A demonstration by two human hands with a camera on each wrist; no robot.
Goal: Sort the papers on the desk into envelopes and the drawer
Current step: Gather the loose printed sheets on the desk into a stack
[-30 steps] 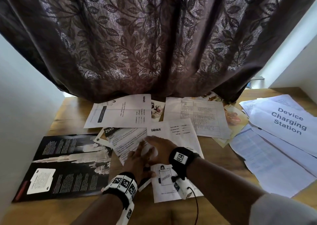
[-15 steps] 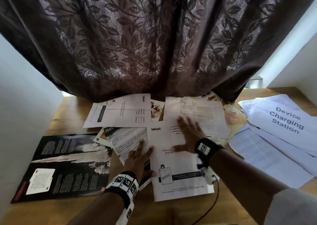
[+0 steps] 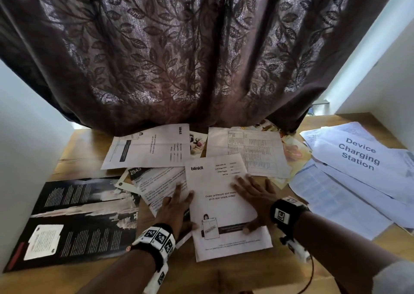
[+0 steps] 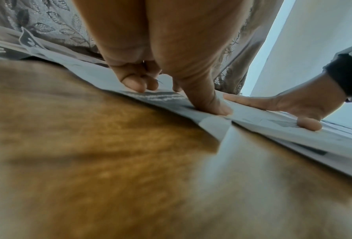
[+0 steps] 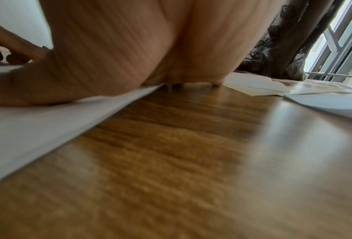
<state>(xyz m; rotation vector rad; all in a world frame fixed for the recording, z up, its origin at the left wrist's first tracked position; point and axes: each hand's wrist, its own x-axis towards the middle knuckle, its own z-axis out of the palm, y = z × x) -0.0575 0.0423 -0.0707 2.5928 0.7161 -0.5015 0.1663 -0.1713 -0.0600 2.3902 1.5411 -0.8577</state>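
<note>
On the wooden desk (image 3: 74, 157), below the leaf-patterned curtain (image 3: 179, 54), a white blinkit sheet (image 3: 220, 206) lay flat among scattered papers, overlapping a printed page (image 3: 156, 182) on its left. The left hand (image 3: 175, 206) pressed flat with straight fingers along the sheet's left edge. The right hand (image 3: 257, 196) lay spread on its right side, thumb (image 4: 308, 123) down.

Curtain (image 3: 179, 54): dark brown-purple, woven leaf-and-vine pattern. Desk (image 3: 74, 150): warm golden-brown wood grain. Blinkit sheet (image 3: 221, 206): white, black logo and text, dark band near the bottom. Brochure (image 3: 74, 222): black with white text columns and pale streaks, white card on it. "Device Charging Station" sheet (image 3: 358, 157): white, grey lettering. Wristbands (image 3: 156, 240): black with black-and-white square markers.
</note>
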